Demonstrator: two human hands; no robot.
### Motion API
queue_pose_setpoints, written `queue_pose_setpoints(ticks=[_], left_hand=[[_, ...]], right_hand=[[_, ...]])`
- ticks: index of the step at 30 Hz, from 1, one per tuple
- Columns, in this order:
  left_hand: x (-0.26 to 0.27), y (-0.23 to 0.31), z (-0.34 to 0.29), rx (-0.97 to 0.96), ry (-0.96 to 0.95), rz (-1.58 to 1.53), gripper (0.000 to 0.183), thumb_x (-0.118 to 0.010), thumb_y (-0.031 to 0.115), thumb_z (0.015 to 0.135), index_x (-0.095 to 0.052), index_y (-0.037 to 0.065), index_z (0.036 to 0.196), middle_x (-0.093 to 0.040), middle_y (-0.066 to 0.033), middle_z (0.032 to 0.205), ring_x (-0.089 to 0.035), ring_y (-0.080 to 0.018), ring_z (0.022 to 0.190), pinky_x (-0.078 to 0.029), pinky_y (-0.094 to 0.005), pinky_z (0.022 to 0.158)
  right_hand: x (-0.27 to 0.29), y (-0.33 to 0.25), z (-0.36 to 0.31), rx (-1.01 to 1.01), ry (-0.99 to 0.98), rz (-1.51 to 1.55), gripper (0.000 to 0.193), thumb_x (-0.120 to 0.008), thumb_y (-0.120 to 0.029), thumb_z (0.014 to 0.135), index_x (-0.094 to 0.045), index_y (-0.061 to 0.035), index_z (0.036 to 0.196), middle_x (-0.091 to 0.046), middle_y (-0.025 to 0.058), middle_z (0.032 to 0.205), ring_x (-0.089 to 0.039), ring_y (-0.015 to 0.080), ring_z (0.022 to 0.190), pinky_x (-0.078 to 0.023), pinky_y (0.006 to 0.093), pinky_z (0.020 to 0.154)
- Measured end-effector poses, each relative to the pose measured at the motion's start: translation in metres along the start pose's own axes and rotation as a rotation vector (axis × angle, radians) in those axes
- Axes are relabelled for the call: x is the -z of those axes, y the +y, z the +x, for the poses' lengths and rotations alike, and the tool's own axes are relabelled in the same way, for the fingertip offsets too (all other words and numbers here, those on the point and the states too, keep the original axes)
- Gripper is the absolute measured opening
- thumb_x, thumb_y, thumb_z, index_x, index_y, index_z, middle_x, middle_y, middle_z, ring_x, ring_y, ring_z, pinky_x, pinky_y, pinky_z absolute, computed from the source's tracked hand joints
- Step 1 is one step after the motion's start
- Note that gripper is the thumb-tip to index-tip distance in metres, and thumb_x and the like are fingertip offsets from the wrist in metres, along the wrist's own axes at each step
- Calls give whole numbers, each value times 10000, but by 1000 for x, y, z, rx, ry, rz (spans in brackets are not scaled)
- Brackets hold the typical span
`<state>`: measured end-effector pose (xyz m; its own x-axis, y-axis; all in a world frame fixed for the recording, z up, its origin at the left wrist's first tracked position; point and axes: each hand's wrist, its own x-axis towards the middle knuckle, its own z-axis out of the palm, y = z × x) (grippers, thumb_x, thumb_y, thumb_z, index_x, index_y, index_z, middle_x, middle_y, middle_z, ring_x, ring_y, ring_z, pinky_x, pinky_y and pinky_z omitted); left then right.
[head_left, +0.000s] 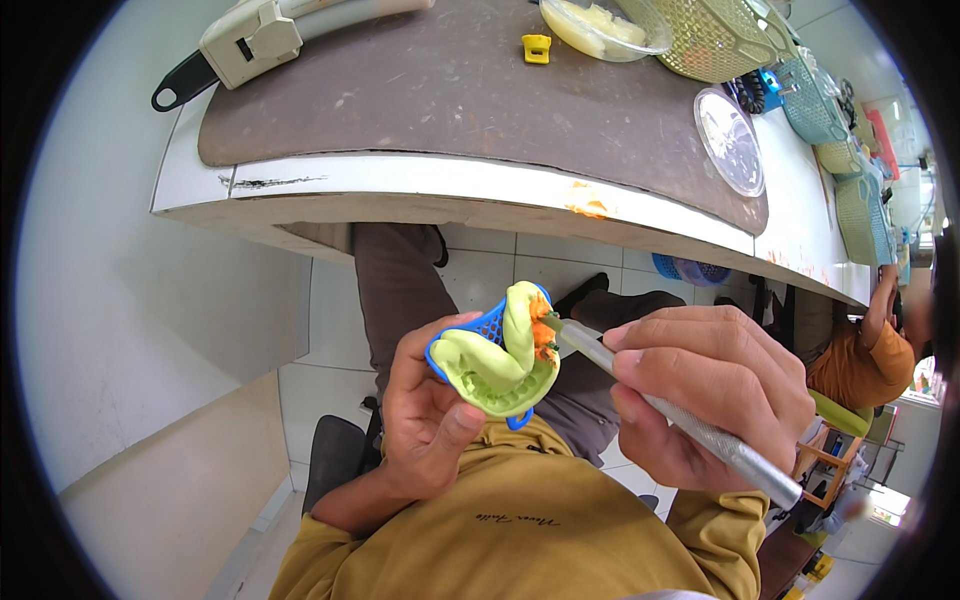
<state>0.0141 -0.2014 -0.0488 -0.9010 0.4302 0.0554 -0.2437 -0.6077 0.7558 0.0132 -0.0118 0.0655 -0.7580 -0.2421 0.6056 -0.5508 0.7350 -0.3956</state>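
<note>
In front of my chest, my left hand [425, 410] grips a blue dental impression tray [487, 326] by its left side, thumb at the front. Pale green impression material [485, 365] fills the tray, with a row of tooth hollows along its near curve. Orange material [543, 328] clings to its right arm. My right hand [710, 385] is closed around a silver knife handle [700, 430], held like a pen. The knife's tip meets or nearly meets the orange patch; whether it touches I cannot tell.
Ahead stands a white-edged bench with a brown mat [420, 90]. On it lie a white-and-black tool [250, 45], a yellow clip-like piece [537, 49], a clear bowl [610, 28], a clear lid [728, 140] and baskets [720, 40]. Another person [870, 360] sits at the far right.
</note>
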Motion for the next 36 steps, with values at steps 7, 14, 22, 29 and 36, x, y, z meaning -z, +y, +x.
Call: queue_pose_setpoints(ticks=[7, 14, 22, 29, 36], left_hand=[[1, 0, 0, -8, 6, 16, 616, -612, 210, 939, -272, -42, 1387, -482, -164, 1291, -548, -197, 1140, -484, -337, 936], [0, 2, 0, 5, 2, 2, 622, -612, 208, 939, -265, -41, 1391, -481, -166, 1288, -553, -202, 1136, -487, -340, 934], [-1, 4, 0, 14, -1, 16, 619, -597, 219, 949, -255, -41, 1394, -479, -161, 1280, -545, -213, 1162, -483, -355, 968], [1, 2, -1, 2, 16, 22, 614, -596, 217, 949, -258, -41, 1393, -478, -162, 1281, -544, -214, 1162, -478, -357, 969], [1, 0, 0, -3, 13, 1, 610, -599, 205, 944, -261, -43, 1387, -479, -170, 1285, -549, -204, 1134, -485, -345, 938]], right_hand=[[1, 0, 1, 9, -1, -7, 196, -736, -14, 743, -611, 33, 887, -665, 164, 724, -687, 264, 634, -549, 292, 552], [0, 0, 1, 5, 26, -30, 186, -737, -40, 757, -613, 29, 878, -668, 167, 718, -685, 258, 628, -544, 288, 539], [-2, 0, 1, 15, 23, -7, 195, -743, -42, 749, -614, 29, 878, -668, 160, 711, -683, 256, 615, -545, 289, 534], [-4, 1, 0, 15, 17, 9, 200, -742, -17, 736, -613, 28, 883, -665, 154, 712, -684, 259, 618, -550, 294, 544], [4, -1, 2, 17, -31, -5, 203, -743, -33, 742, -612, 22, 887, -668, 154, 719, -680, 257, 619, -552, 292, 555]])
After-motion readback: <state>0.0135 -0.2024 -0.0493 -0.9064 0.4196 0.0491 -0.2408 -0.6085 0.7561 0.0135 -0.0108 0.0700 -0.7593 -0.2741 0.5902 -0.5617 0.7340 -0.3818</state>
